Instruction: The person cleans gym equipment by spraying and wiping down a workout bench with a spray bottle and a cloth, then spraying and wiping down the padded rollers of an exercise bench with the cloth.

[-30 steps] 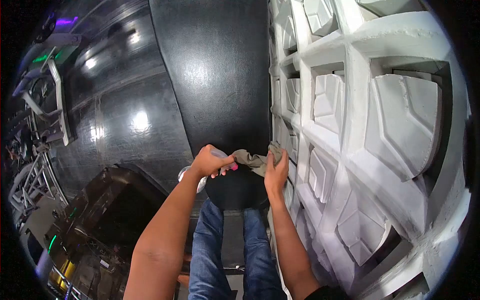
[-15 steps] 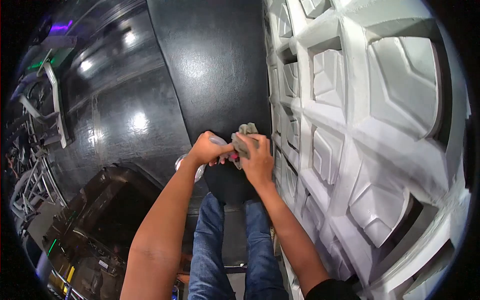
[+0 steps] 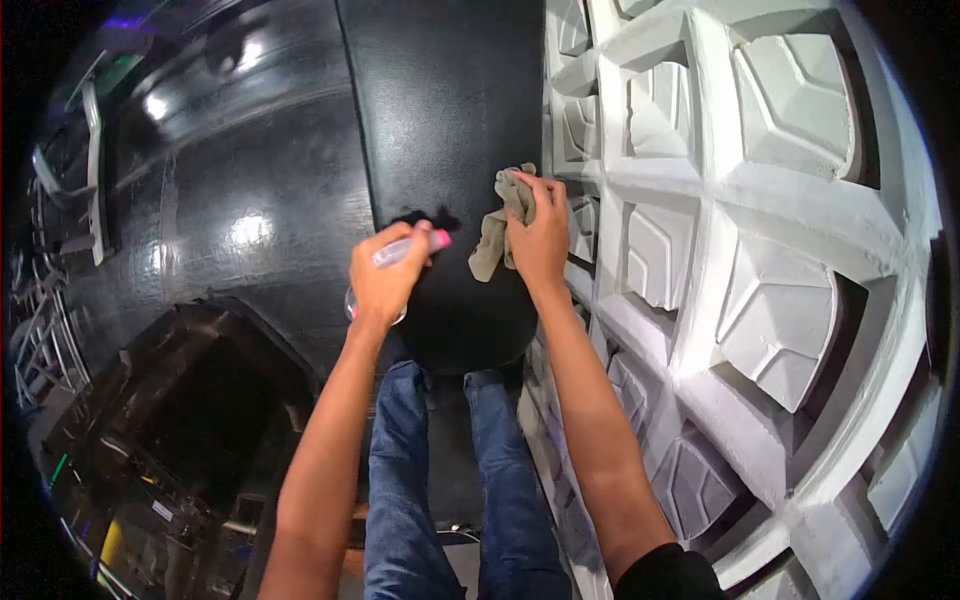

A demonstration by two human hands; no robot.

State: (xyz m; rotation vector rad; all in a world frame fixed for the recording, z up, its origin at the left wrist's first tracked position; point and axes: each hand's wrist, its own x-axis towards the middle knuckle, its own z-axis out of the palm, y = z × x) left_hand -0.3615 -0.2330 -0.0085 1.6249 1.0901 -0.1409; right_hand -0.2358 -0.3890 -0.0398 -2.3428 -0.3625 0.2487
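Note:
A clear bottle with a pink end (image 3: 408, 247) is in my left hand (image 3: 385, 275), whose fingers wrap round it above the left edge of a black padded surface (image 3: 450, 110). My right hand (image 3: 541, 232) grips a crumpled grey-green cloth (image 3: 490, 245) near the right edge of that surface, and part of the cloth hangs down to the left of the fingers. Behind my left wrist, a round clear or silvery object (image 3: 350, 305) shows in part; what it is, I cannot tell.
A white lattice wall (image 3: 705, 190) with recessed angular blocks rises close on the right. Dark glossy flooring (image 3: 240, 180) lies on the left, with a dark bulky object (image 3: 190, 400) at lower left and metal frames (image 3: 95, 180) at the far left.
Both hands have moved up and apart over the black surface. The cloth, bunched against the bottle half a second ago, is now away from it to the right, and the bottle's pink end points up and right.

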